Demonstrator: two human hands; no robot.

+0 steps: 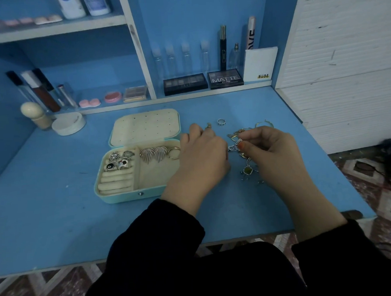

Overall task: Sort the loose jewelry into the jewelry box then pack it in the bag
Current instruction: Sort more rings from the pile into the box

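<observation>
A mint jewelry box (pixel 122 193) lies open on the blue desk, its cream lid (pixel 144 126) folded back. Several rings (pixel 119 159) sit in its ring rolls; two wing-shaped earrings (pixel 154 153) and a gold hoop (pixel 174 152) lie in the right compartment. Loose jewelry (pixel 247 170) lies in a heap right of the box. My right hand (pixel 271 148) pinches a small silver ring (pixel 238 143) above the heap. My left hand (pixel 201 156) hovers between box and heap, fingers curled down; what it holds is hidden. A silver ring (pixel 221 121) and a small charm (pixel 208 125) lie behind it.
Makeup palettes (pixel 185 84), small clear bottles (pixel 186 57) and tubes stand on the shelf behind. A white round jar (pixel 68 124) and a wooden-topped bottle (pixel 35 114) sit at the back left. The desk's front edge (pixel 285 230) is close to my sleeves. No bag is in view.
</observation>
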